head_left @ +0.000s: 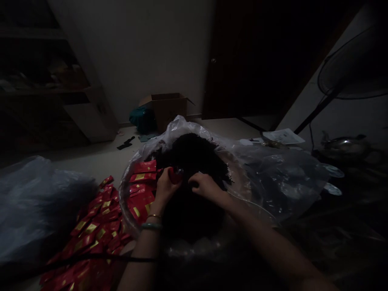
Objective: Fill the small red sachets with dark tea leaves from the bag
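My left hand (166, 186) is closed around a small red packet (175, 174), with something shiny and clear at its right edge. Just to the right, my right hand (204, 186) has its fingers curled over the dark heap; a small pale spot shows at the fingers, and I cannot make out what they hold. Both hands are above a heap of black, loose, leaf-like material (197, 149) in a round container lined with clear plastic (178, 123). Red packets with gold patches (142, 176) lie inside the container's left side.
A large pile of red packets (100, 230) spreads on the floor at left, beside a clear plastic bag (39, 202). Another plastic bag (281, 178) lies at right. Behind are a cardboard box (169, 107), a teal bag (142, 119), a fan (348, 68) and a metal kettle (345, 145).
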Motion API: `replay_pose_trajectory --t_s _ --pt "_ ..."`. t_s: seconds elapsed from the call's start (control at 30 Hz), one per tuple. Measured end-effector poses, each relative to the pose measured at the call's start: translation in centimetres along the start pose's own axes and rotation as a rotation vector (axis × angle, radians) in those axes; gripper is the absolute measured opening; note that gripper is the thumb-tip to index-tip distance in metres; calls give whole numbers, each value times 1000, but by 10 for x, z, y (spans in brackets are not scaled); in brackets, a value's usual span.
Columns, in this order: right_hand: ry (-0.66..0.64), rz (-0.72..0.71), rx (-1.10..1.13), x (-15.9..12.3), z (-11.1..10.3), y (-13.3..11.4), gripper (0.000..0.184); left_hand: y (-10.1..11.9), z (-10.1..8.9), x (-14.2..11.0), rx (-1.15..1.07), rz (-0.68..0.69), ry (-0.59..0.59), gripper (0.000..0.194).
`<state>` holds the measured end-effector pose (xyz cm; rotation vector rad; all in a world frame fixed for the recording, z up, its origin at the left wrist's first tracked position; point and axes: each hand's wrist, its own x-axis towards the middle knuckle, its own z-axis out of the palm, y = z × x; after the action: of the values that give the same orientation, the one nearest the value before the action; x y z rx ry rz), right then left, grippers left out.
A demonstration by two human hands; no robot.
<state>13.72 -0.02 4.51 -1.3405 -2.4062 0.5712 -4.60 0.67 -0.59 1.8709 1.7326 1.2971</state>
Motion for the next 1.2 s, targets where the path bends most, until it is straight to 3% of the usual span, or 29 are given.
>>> replay_pose_trajectory --t_s 0.1,0.2,0.37,0.47,0.57,0.77,0.87,0.93,1.1,1.2 --pt "141 -10 181 16 -25 -2 28 -1 1 0 -1 8 4 48" --pt "188 -58 269 33 -40 -15 28 -2 2 0 -8 25 1 48" --pt "140 -75 403 52 -37 -30 34 1 0 0 -14 6 -22 47" --pt "214 -33 444 53 -34 -25 35 2 0 0 -7 -2 -5 47" --pt "259 -8 408 45 -31 -17 28 0 1 -1 -13 10 40 49" --pt "99 -252 10 32 -11 -21 24 -9 11 -2 -72 42 96 66" --pt "105 -227 -120 36 -6 -23 11 -4 13 -1 -168 -8 80 83" --pt "113 -219 -72 40 -9 -19 11 2 9 0 -311 -52 9 85" --pt "64 -205 267 40 -24 -1 14 18 -10 3 -675 -326 -271 50" --pt "102 -184 388 38 -23 4 13 22 -14 2 -759 -448 -259 48"
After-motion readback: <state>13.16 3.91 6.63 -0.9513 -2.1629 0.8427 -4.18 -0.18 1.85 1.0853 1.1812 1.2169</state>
